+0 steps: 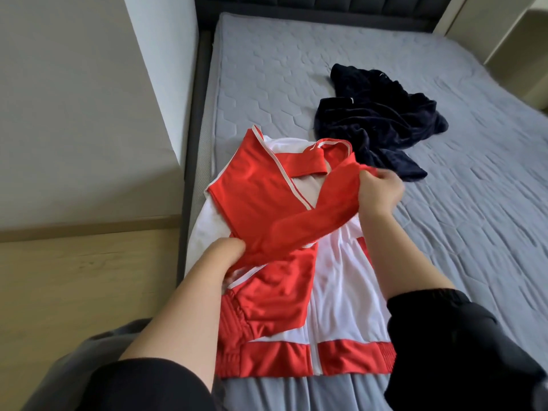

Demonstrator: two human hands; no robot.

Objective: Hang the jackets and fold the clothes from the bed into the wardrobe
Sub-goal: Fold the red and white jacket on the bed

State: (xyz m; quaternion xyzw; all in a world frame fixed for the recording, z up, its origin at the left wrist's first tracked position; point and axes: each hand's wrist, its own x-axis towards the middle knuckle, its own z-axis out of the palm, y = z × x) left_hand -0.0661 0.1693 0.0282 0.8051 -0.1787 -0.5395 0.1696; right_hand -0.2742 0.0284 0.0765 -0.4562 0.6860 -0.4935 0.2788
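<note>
Sleeves (444, 336), black, pushed up on both my forearms; the lower edge of the view cuts them off. Jacket (341, 292), red and white, lies zip-side up on the near end of the bed (474, 232), hem toward me, its left edge hanging over the mattress side. Left hand (228, 256), reaching in from lower left, knuckles up, fingers curled round the lower end of a red sleeve; fingertips hidden under the cloth. Right hand (379, 188), raised above the jacket's chest, fingers pinching the cuff end of that same sleeve, which stretches taut between both hands. Folded red panel with white piping sits left of the collar. Dark navy garment (379, 120), crumpled, lies farther up the mattress, touching the jacket's collar area or just beside it; I cannot tell which. Headboard (326, 7), padded, dark, partly cut off at top.
</note>
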